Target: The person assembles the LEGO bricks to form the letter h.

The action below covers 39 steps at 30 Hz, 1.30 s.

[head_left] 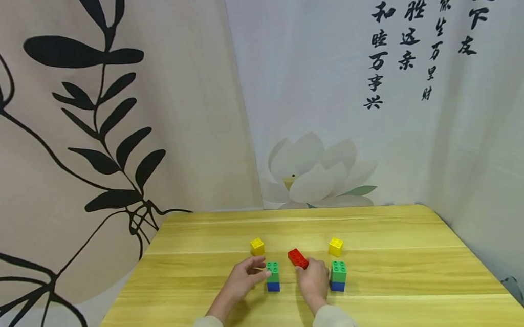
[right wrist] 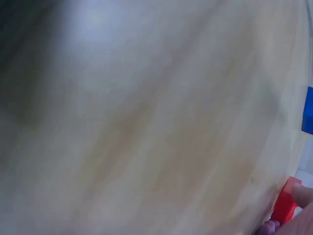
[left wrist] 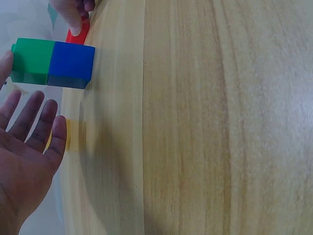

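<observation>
My left hand point(head_left: 245, 278) is beside a stack of a green brick point(head_left: 272, 270) on a blue brick point(head_left: 274, 287). Its fingers are loosely spread in the left wrist view, with the thumb close to the green brick; whether they touch, I cannot tell. The right hand point(head_left: 314, 282) pinches the near end of a red brick point(head_left: 298, 258), which lies slanted at the table between two stacks. To the right of that hand stands the second stack, a green brick point(head_left: 338, 270) over a blue brick point(head_left: 338, 286). The right wrist view catches only part of the red brick point(right wrist: 284, 203).
Behind the left stack sits a yellow brick point(head_left: 257, 246), and another yellow brick point(head_left: 336, 246) is behind the right stack. Everything stands on a wooden table point(head_left: 415, 295), whose far edge meets a printed cloth backdrop point(head_left: 193, 112).
</observation>
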Each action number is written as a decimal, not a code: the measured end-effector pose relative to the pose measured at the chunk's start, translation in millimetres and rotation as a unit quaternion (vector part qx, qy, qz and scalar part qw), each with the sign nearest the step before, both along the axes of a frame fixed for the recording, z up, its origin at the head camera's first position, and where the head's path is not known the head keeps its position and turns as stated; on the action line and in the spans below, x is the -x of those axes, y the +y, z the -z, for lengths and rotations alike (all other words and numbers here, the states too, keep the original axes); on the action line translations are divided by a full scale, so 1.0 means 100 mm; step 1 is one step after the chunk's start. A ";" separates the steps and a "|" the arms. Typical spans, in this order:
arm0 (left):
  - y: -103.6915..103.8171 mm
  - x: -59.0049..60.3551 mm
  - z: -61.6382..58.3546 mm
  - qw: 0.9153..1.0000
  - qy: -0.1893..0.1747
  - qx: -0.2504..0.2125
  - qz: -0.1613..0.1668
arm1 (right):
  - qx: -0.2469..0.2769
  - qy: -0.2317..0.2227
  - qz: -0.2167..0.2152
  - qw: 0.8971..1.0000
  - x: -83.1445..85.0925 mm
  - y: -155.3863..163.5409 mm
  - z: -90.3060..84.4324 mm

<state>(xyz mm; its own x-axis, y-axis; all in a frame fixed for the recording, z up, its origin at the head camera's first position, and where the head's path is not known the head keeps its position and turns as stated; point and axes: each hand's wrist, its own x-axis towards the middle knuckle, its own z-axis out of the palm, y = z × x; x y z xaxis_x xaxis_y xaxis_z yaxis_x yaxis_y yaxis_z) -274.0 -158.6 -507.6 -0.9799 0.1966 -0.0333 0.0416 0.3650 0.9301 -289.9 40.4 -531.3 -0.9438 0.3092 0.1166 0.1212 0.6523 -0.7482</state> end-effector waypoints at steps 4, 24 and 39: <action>0.02 -0.01 -0.01 1.000 -0.004 0.000 0.004 | 0.008 0.004 -0.003 1.000 0.00 0.02 -0.01; 0.09 0.03 0.06 1.000 0.015 -0.003 0.016 | 0.079 0.033 -0.065 0.994 0.00 0.03 -0.38; 0.29 0.07 0.02 0.999 0.023 0.017 0.025 | 0.103 0.023 -0.131 0.986 0.08 0.54 -0.93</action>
